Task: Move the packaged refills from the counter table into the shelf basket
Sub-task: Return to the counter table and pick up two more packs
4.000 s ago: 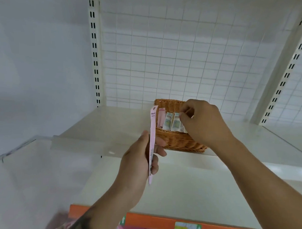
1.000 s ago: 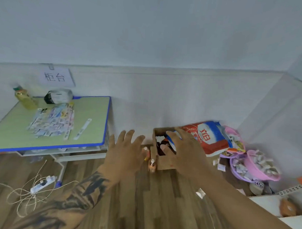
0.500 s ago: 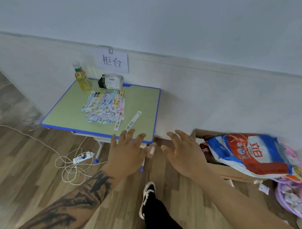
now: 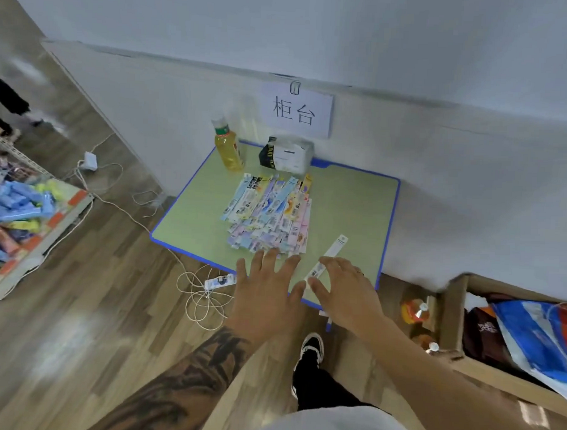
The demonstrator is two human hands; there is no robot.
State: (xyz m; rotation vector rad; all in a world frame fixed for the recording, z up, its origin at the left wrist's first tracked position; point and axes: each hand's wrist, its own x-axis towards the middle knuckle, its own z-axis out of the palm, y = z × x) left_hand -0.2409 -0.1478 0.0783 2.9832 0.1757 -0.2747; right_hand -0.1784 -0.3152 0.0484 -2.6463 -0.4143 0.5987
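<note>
green table (image 4: 346, 210) edge under left hand (image 4: 265, 291) and right hand (image 4: 347, 291), both flat, fingers spread, holding nothing

Glossy printed refill packets (image 4: 269, 211), matt green tabletop (image 4: 346, 210), wood-look floor (image 4: 89, 304).

Refills (image 4: 269, 211) lie mid-bench (image 4: 195, 218); a bottle (image 4: 227, 147) and a packet (image 4: 286, 155) behind them, a single strip (image 4: 329, 256) to their right.

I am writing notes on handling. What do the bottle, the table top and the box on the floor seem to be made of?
Bottle: probably clear plastic, since yellow liquid shows through.
Table top: smooth matt green board, likely laminate, with a blue edge strip.
Box: brown cardboard, plain and dull.
</note>
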